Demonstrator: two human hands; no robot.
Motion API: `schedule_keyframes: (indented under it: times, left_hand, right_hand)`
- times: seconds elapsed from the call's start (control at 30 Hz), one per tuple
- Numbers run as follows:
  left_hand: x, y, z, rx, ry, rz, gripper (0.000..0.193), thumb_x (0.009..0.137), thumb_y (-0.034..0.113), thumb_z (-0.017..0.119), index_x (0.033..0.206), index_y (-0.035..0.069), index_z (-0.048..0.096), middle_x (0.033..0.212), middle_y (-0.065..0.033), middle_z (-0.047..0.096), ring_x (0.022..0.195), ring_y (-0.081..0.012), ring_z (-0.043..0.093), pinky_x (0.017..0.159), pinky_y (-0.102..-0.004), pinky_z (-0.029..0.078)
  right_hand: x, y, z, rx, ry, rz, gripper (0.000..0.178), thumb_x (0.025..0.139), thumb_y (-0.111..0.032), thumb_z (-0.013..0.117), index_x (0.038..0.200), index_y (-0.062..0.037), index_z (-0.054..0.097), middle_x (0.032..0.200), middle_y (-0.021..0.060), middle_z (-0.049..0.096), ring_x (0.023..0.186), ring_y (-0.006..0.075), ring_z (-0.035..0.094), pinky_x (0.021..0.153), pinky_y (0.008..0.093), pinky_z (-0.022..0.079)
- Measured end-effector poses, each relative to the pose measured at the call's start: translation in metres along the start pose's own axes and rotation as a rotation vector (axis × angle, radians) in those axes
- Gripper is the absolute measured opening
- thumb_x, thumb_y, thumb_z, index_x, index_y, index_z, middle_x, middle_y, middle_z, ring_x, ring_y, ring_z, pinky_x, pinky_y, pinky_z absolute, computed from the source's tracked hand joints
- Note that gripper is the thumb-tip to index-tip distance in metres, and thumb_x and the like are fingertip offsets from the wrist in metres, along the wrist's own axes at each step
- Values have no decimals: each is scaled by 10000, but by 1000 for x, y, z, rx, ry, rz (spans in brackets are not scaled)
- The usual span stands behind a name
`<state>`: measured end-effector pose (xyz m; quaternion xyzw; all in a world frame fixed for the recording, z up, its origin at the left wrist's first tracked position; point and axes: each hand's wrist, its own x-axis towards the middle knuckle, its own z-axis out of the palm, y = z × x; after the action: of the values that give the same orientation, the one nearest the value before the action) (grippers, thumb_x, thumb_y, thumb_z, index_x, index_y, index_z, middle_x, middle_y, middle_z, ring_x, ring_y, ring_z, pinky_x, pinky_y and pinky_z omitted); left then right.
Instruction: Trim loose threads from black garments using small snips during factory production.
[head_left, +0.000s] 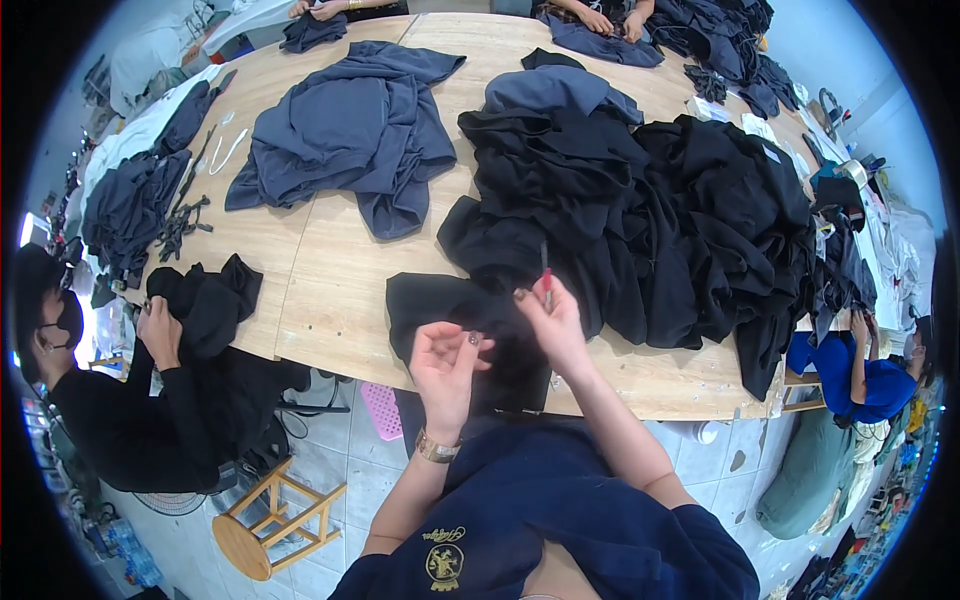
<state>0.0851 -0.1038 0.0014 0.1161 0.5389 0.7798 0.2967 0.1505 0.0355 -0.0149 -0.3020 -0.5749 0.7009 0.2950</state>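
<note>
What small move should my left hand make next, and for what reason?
Perhaps the left hand should steady the black cloth: its fingers curl over it with no clear grip visible, while the right hand holds the red tool, its tip pointing away from the left hand.

Two bare hands, one left hand and one right hand; one red-handled tool; one gold-toned wristwatch; four co-workers, one at left, one at right, two across the far edge; one round-seated wooden stool at lower left; black garments too overlapped to count.
</note>
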Motion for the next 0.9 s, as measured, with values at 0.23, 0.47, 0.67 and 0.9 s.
schedule_keyframes:
  times: [0.23,0.47,0.67,0.9]
  left_hand:
    - [19,-13,-35,1233,6,465,332,721,102,711,1021,47,582,895,-95,575,862,-296,553,735,-393,462]
    - [35,-11,-82,-234,-315,-377,224,936,179,512,1064,18,600,1041,-80,640,987,-143,583,829,-270,462]
    - [50,-2,-73,-781,-312,-674,367,960,294,444,1179,15,537,1200,-128,572,1113,-252,549,954,-375,444]
    - [56,-40,-82,-179,48,-168,284,923,261,546,1081,28,587,1017,-56,617,840,-155,589,775,-302,495]
  right_hand:
    - [4,-16,-17,524,17,378,191,866,-67,610,766,-134,462,698,-77,488,619,6,457,569,172,369]
    - [15,-15,-27,505,90,340,150,850,-64,624,795,-118,495,714,-52,536,621,28,515,560,181,399]
    - [18,5,-28,351,55,325,158,849,-62,618,807,-120,477,709,-61,504,618,18,474,563,177,369]
    - [17,28,-26,14,62,63,229,876,-190,630,795,-122,427,705,-88,351,648,6,322,577,180,282]
